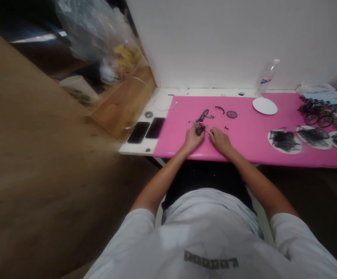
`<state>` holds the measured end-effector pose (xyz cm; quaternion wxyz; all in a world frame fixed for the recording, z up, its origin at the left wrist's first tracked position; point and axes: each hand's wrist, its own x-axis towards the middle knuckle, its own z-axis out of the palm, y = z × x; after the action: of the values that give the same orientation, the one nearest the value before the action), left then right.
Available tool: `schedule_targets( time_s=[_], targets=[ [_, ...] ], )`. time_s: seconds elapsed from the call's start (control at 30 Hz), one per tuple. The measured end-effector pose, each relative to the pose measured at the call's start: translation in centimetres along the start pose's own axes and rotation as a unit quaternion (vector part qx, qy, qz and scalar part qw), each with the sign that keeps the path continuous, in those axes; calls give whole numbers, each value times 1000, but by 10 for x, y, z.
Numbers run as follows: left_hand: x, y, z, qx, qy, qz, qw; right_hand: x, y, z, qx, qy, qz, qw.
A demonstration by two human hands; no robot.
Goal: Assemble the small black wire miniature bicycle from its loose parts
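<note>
A small model bicycle [201, 123] with one black wheel on its upper end is in my left hand [193, 140]. The fingers are closed around its lower part, which they partly hide. Just to the right, my right hand [220, 140] is closed in a pinch beside the bicycle. A thin sliver shows at its fingertips, too small to name. Beyond the hands lie a loose black wheel [231, 114], a curved black strip [220, 109] and a tiny black part [226, 128] on the pink table cover [250, 135].
White plates [270, 146] heaped with black parts stand on the right. Several model bicycles [319, 114] are grouped behind them. A white disc-shaped plate [265, 106] and a clear bottle [269, 77] stand at the back. Two phones [138, 132] lie at the left end.
</note>
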<state>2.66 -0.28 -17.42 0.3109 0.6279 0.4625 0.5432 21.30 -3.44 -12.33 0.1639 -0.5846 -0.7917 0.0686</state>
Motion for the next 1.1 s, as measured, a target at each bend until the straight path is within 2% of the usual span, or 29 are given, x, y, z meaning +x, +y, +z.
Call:
schedule_targets(
  time_s=[0.47,0.63,0.8,1.1],
  targets=[
    [-2,8,1,-39,-5,-15,999,-5,2,2,62,56,-23,996],
    [-1,7,1,-31,-5,-18,999,-5,-1,-3,45,35,-23,998],
    [0,5,0,-12,0,-16,1000,-4,-1,-7,16,-8,-60,998],
    [0,4,0,-1,-20,-2,1000,-3,2,-6,-25,-11,-51,998]
  ],
)
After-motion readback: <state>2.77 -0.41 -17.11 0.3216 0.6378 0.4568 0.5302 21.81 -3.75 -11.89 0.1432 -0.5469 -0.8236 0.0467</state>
